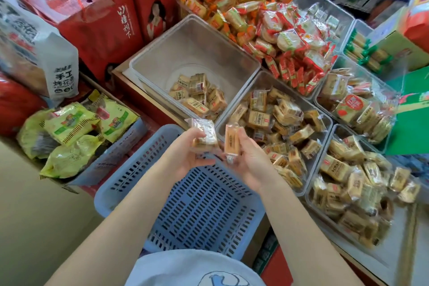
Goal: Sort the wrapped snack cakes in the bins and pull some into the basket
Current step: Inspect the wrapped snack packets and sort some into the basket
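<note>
**Both hands loaded over an unfilled basket**

The left hand (188,148), at frame centre, had its fingers curled round a small clutch of wrapped cakes (204,133), thumb side toward the camera; the exact count could not be told through the motion blur. The right hand (246,158), just beside it, pinched a single orange-faced cake (232,140) upright between thumb and fingers, label toward the camera, seemingly to check its kind before placing it.

Both hands stood above the far rim of the blue basket (130,183), which filled the lower centre of the frame. No cakes showed on its slotted floor, so the pulling step appeared barely begun. Holding the cakes over the basket looked like a preparation to drop them in.

Directly beyond the hands, a deep clear bin (162,53) at upper centre held only a small heap of cakes in its near corner. The shallower bin (234,109) to its right was well filled with similar cakes, and was probably the source. Further bins at the right edge held more wrapped cakes, and red and orange packets were piled at the top of the frame. Green packets lay in a carton at the left.

Risk noted: the left hand's loose clutch could shed a cake outside the basket.
</note>
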A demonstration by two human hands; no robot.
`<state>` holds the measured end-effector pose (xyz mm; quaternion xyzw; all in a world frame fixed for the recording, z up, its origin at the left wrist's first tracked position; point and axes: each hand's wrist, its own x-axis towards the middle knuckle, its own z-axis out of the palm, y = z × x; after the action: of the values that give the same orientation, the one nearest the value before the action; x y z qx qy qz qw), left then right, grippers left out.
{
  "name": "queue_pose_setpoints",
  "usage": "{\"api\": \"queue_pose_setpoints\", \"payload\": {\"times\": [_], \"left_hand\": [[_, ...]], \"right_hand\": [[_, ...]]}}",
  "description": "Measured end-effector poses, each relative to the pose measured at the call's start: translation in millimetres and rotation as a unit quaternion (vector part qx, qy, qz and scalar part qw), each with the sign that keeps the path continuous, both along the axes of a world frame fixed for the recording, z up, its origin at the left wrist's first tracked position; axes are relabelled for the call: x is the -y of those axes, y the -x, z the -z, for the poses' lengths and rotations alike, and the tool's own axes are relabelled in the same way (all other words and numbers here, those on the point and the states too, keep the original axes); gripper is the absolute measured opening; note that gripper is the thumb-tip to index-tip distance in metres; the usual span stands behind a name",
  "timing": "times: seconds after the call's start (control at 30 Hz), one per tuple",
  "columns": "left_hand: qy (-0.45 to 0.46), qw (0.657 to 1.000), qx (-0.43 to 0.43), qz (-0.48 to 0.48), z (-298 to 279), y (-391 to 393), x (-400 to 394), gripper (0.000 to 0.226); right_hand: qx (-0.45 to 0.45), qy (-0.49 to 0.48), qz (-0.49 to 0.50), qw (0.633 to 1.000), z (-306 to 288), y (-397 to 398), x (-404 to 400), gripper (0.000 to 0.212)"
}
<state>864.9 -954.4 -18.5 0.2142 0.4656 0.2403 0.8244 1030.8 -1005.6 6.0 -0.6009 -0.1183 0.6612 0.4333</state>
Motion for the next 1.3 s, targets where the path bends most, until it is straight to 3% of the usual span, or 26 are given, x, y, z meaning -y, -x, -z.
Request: {"api": "queue_pose_setpoints", "payload": {"times": [0.1,0.2,0.37,0.47,0.53,0.67,0.8,1.0,1.13,1.3], "left_hand": [[-0.031,0.998,-0.054,-0.007,2.2,1.3,-21.4,0.033],[-0.106,0.988,-0.111,-0.026,0.0,2.7,-50.7,0.029],[-0.24,0.931,-0.272,-0.029,1.4,2.8,-86.2,0.075],[-0.292,0.912,-0.289,-0.008,4.9,1.0,-81.8,0.07],[-0.351,0.871,-0.343,0.013,13.4,-4.7,-72.0,0.053],[-0.505,0.756,-0.41,0.071,34.4,-32.9,-59.8,0.035],[-0.584,0.671,-0.415,0.19,47.7,-85.6,-61.7,0.055],[-0.561,0.54,-0.534,0.33,75.4,-124.0,-61.8,0.08],[-0.565,0.554,-0.525,0.315,78.8,-123.5,-59.2,0.086],[-0.559,0.545,-0.534,0.325,79.3,-125.0,-59.4,0.088]], "right_hand": [[0.005,0.019,0.023,1.0,13.7,0.9,-20.8,0.043],[0.026,-0.029,0.029,0.999,12.1,2.4,-51.7,0.047],[0.059,-0.09,0.024,0.994,8.8,7.1,-94.9,0.053],[0.096,-0.06,0.0,0.994,13.1,3.0,-90.1,0.044],[0.1,-0.032,-0.003,0.994,18.9,-6.9,-78.9,0.03],[0.095,0.016,0.062,0.993,25.8,-36.7,-53.5,0.019],[0.095,0.033,0.189,0.977,29.1,-83.4,-40.2,0.031],[0.054,0.086,0.297,0.95,40.0,-132.7,-47.4,0.058],[0.029,0.078,0.332,0.939,53.1,-138.7,-67.1,0.063],[0.035,0.094,0.411,0.906,60.0,-131.7,-88.1,0.077]]}}
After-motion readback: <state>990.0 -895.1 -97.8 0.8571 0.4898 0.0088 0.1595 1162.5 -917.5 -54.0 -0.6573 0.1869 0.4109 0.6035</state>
